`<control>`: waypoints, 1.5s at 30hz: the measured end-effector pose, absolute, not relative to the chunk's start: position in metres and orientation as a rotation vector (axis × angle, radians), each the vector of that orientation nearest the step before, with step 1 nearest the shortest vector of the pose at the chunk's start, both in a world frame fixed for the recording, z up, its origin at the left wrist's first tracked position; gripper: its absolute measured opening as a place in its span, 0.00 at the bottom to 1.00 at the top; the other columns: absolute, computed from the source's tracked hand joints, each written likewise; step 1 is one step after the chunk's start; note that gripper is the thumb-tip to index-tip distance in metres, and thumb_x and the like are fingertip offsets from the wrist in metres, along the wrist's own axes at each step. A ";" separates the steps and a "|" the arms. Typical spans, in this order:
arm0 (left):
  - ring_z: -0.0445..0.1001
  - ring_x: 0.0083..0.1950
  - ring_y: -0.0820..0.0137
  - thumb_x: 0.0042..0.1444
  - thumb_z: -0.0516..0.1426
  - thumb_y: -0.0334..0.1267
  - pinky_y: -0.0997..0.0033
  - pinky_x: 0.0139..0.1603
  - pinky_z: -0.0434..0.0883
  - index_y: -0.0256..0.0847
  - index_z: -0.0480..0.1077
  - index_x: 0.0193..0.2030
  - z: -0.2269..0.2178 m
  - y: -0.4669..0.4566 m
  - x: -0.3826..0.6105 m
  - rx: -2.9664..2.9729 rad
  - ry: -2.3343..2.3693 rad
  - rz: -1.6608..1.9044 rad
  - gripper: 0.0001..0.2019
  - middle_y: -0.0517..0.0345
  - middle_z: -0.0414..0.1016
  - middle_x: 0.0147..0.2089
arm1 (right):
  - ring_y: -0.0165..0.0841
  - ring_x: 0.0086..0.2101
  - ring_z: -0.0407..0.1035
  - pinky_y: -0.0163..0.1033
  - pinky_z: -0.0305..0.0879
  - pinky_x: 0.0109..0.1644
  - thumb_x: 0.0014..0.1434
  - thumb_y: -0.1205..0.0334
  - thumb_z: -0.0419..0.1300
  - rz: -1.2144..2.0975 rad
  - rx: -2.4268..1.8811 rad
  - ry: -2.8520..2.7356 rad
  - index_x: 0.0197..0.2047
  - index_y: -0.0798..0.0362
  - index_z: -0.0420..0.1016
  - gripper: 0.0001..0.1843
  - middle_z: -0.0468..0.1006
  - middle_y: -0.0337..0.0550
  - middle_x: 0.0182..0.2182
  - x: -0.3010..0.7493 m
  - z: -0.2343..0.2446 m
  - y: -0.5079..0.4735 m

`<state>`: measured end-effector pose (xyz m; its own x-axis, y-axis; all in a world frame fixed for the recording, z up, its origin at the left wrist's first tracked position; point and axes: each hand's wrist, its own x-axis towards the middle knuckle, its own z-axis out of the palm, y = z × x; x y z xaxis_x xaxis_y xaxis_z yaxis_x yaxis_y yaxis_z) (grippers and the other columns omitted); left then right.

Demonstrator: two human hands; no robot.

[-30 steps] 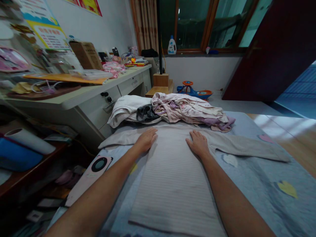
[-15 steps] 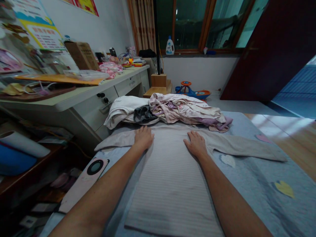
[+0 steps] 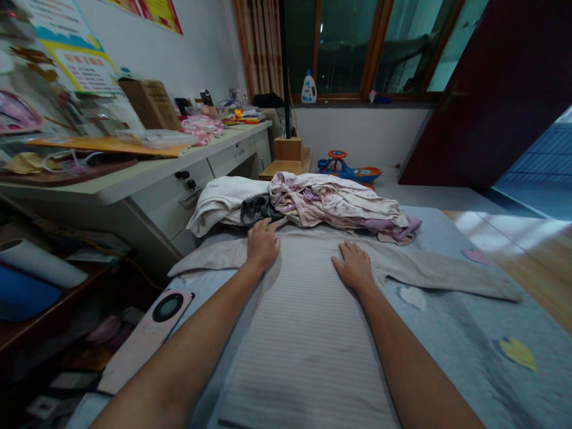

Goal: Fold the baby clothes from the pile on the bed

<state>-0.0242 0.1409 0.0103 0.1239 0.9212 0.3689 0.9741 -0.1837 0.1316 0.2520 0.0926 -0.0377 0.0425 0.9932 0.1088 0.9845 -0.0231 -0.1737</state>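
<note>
A pale striped long-sleeved top (image 3: 308,322) lies spread flat on the blue bed cover (image 3: 469,333), sleeves stretched out to both sides. My left hand (image 3: 261,243) rests flat near the top's left shoulder, fingers out toward the collar. My right hand (image 3: 354,266) lies flat on the right shoulder area, fingers spread. Neither hand holds anything. Just beyond my hands sits a heap of clothes (image 3: 330,205), with a white garment (image 3: 218,202) and a dark one (image 3: 257,210) beside it.
A white desk (image 3: 147,179) cluttered with boxes and papers runs along the left. A pink phone (image 3: 149,333) lies at the bed's left edge. A toy car (image 3: 348,170), a wooden step (image 3: 288,156) and a detergent bottle (image 3: 308,88) stand by the window; wood floor at right.
My left hand has slid farther up toward the collar and the clothes heap. My right hand has stayed almost where it was. The view has shifted slightly.
</note>
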 end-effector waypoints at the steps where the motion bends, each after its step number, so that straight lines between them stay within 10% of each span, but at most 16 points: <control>1: 0.57 0.70 0.50 0.61 0.56 0.40 0.52 0.67 0.59 0.42 0.64 0.66 0.021 0.144 -0.031 -2.148 -1.908 -0.598 0.26 0.44 0.58 0.71 | 0.46 0.67 0.52 0.54 0.47 0.68 0.68 0.48 0.49 0.061 -2.112 -2.044 0.67 0.53 0.63 0.29 0.60 0.50 0.69 0.252 -0.038 0.093; 6: 0.65 0.64 0.41 0.55 0.62 0.49 0.47 0.59 0.66 0.41 0.51 0.72 0.057 0.171 -0.063 -1.922 -2.126 -0.463 0.41 0.34 0.59 0.69 | 0.46 0.67 0.52 0.53 0.47 0.68 0.68 0.49 0.49 0.049 -2.104 -2.043 0.67 0.54 0.63 0.29 0.60 0.50 0.69 0.251 -0.037 0.092; 11: 0.76 0.52 0.48 0.59 0.56 0.47 0.53 0.52 0.70 0.40 0.65 0.62 0.064 0.202 -0.073 -1.938 -2.321 -0.510 0.26 0.39 0.77 0.50 | 0.46 0.67 0.52 0.53 0.47 0.68 0.68 0.49 0.49 0.044 -2.101 -2.041 0.67 0.53 0.63 0.29 0.61 0.50 0.69 0.251 -0.037 0.092; 17: 0.77 0.36 0.63 0.53 0.56 0.37 0.68 0.34 0.73 0.38 0.73 0.39 0.087 0.240 -0.064 -1.680 -2.520 -1.685 0.09 0.54 0.77 0.33 | 0.45 0.67 0.52 0.53 0.46 0.68 0.68 0.49 0.49 0.047 -2.102 -2.048 0.67 0.53 0.63 0.29 0.60 0.50 0.69 0.252 -0.036 0.091; 23: 0.75 0.34 0.74 0.44 0.54 0.27 0.76 0.37 0.72 0.36 0.71 0.41 0.107 0.265 -0.060 -1.843 -2.217 -2.460 0.15 0.57 0.76 0.36 | 0.45 0.67 0.52 0.53 0.47 0.68 0.68 0.49 0.50 0.043 -2.098 -2.036 0.67 0.53 0.64 0.28 0.61 0.51 0.69 0.251 -0.036 0.090; 31: 0.73 0.55 0.58 0.40 0.56 0.28 0.61 0.58 0.70 0.36 0.72 0.54 0.082 0.252 -0.055 -2.711 -2.067 -1.032 0.29 0.50 0.75 0.53 | 0.46 0.67 0.52 0.52 0.47 0.68 0.68 0.49 0.50 0.053 -2.092 -2.033 0.67 0.52 0.64 0.28 0.61 0.50 0.69 0.250 -0.034 0.089; 36: 0.56 0.70 0.44 0.48 0.64 0.39 0.50 0.68 0.58 0.38 0.59 0.68 0.078 0.235 -0.052 -2.192 -1.942 -0.690 0.39 0.39 0.49 0.74 | 0.46 0.67 0.52 0.53 0.47 0.68 0.68 0.49 0.50 0.058 -2.098 -2.034 0.67 0.53 0.63 0.28 0.61 0.51 0.69 0.250 -0.034 0.089; 39: 0.64 0.65 0.40 0.49 0.66 0.47 0.47 0.60 0.65 0.40 0.52 0.71 0.081 0.233 -0.049 -2.026 -2.158 -0.624 0.45 0.32 0.58 0.69 | 0.46 0.67 0.52 0.53 0.46 0.68 0.68 0.49 0.49 0.057 -2.102 -2.033 0.67 0.53 0.63 0.28 0.61 0.50 0.69 0.251 -0.035 0.090; 45: 0.77 0.52 0.50 0.46 0.66 0.40 0.56 0.51 0.72 0.41 0.67 0.51 0.083 0.259 -0.050 -1.971 -2.466 -0.989 0.24 0.45 0.78 0.47 | 0.45 0.67 0.52 0.52 0.45 0.69 0.68 0.49 0.50 0.057 -2.103 -2.029 0.67 0.53 0.64 0.29 0.61 0.50 0.69 0.251 -0.036 0.090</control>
